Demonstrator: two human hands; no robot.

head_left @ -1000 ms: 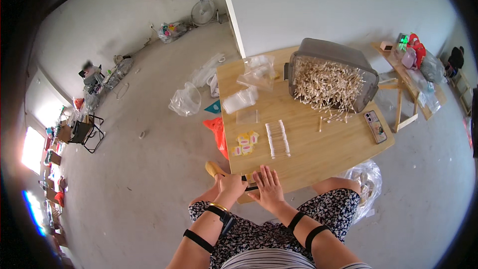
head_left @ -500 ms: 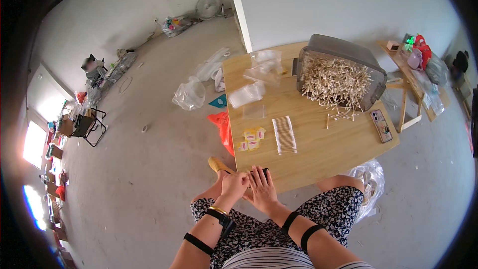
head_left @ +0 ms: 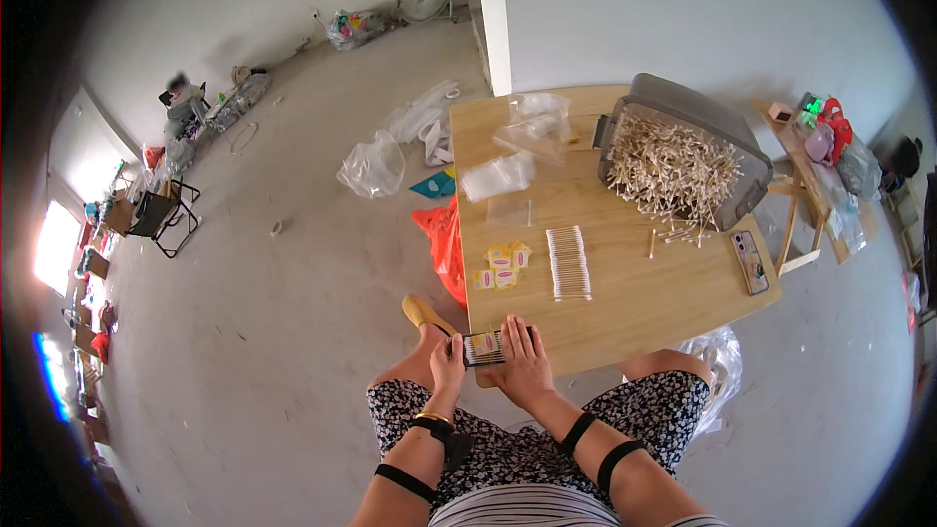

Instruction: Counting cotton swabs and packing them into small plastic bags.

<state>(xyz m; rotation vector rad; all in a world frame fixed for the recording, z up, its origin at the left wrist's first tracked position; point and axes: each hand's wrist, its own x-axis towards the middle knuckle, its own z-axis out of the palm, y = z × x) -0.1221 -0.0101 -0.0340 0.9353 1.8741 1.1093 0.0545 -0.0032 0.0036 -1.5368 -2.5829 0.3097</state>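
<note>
At the table's near-left edge, a flat dark-edged pack of cotton swabs (head_left: 470, 349) lies between my hands, with a small yellow-and-white label on top. My left hand (head_left: 448, 367) is closed around its left end. My right hand (head_left: 523, 368) grips the right end, its fingers laid long across the top and covering that part. Just beyond, a neat row of loose cotton swabs (head_left: 569, 263) rests on the wooden table (head_left: 644, 312). Left of the row are several yellow-and-white labels (head_left: 504, 264). A small clear bag (head_left: 510, 213) lies behind them.
A grey plastic bin (head_left: 698, 112) lies tipped at the back right, cotton swabs (head_left: 673, 171) spilling out. A phone (head_left: 750, 262) sits by the right edge. Clear bags (head_left: 498, 177) lie at the back left. A red bag (head_left: 441, 244) hangs beside the left edge.
My left hand has moved slightly left and down from beside the right hand's fingers to the pack's left end. The swabs and label now show between the hands. The view has shifted slightly.
</note>
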